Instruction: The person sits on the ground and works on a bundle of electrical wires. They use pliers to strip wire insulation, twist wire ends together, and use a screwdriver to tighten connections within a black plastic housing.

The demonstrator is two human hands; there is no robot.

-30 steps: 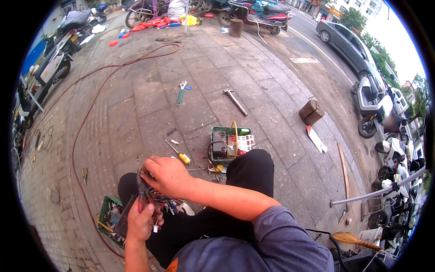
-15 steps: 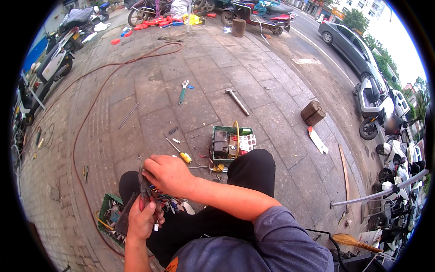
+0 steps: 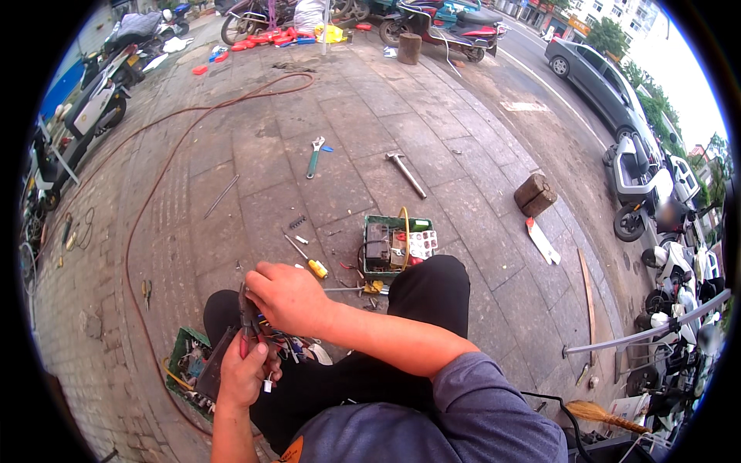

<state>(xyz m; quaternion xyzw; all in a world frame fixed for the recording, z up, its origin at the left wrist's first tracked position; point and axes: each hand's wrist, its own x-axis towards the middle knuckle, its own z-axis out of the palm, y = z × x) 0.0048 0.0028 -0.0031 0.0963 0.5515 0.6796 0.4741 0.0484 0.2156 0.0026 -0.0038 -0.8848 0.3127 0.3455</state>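
My left hand point(image 3: 241, 374) is closed round red-handled pliers point(image 3: 248, 339) with dark upper parts, held upright over my lap. My right hand point(image 3: 289, 299) has its fingers curled at the top of the pliers; what exactly they pinch is hidden. Below and right of the pliers hangs a bundle of coloured wires point(image 3: 295, 347), and a small white connector point(image 3: 268, 383) dangles by my left hand. A dark box point(image 3: 216, 363) lies beside the wires, next to a green crate point(image 3: 187, 338) of parts at my left.
A green tool crate point(image 3: 370, 265) stands ahead, near a yellow screwdriver point(image 3: 316, 268), adjustable wrench point(image 3: 315, 158) and hammer point(image 3: 409, 176). A wooden block point(image 3: 534, 194) is at right. A long hose point(image 3: 133, 231) crosses the paving point(image 3: 270, 193). Parked scooters point(image 3: 629, 220) line both sides.
My hands stay in almost the same grip on the pliers. The surrounding scene has shifted slightly within the picture as my head moves a little.
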